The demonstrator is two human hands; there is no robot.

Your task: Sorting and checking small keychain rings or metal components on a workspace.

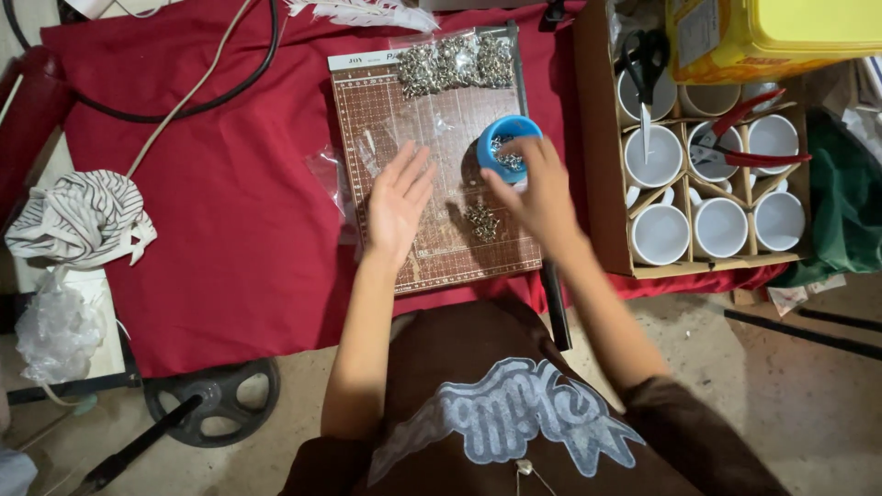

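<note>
Person seated over a brown gridded cutting board [386,110] laid on a red cloth [230,211].

Left hand [397,197] rests flat on the board, palm down, fingers spread and straight, holding nothing.

Right hand [536,188] sits at 3 o'clock from the left one, its fingertips bunched at the rim of a small blue cup [503,147]; whether they pinch anything, I cannot tell. The cup stands on the board's right side with small silvery metal pieces inside.

A little heap of the same metal pieces [481,221] lies on the board between the two hands, just under the right palm.

At the board's 12 o'clock edge, a clear bag of metal pieces [455,62].

At 3 o'clock of the board, a cardboard box [602,184] of white mugs [660,233], with black scissors [643,60] and red-handled pliers [749,138] lying across them.
</note>
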